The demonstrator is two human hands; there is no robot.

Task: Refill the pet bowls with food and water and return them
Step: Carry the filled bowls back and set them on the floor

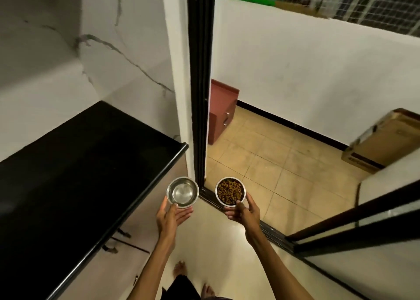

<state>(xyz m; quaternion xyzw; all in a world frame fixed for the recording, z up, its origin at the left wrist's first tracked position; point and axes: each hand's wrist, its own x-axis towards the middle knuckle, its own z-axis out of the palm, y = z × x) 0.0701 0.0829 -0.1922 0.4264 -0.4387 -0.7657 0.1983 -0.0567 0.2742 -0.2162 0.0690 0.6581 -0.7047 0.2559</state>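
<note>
Head view: our left hand (173, 215) grips round steel water bowl (183, 192); right hand (242, 211) grips steel food bowl (230, 192) of brown kibble, near doorway, beside glossy black counter (79, 174). No writing legible.

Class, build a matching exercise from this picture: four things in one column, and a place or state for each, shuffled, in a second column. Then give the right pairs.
Things
1. left-hand steel bowl
2. right-hand steel bowl
3. red cabinet
4. cardboard box

Places or states
A. by the wall at the right edge, on the tiled floor
B. full of brown kibble
C. just past the black door frame, with drawers
D. shiny inside, no kibble; water cannot be told

Pairs: 1-D, 2-B, 3-C, 4-A
</note>
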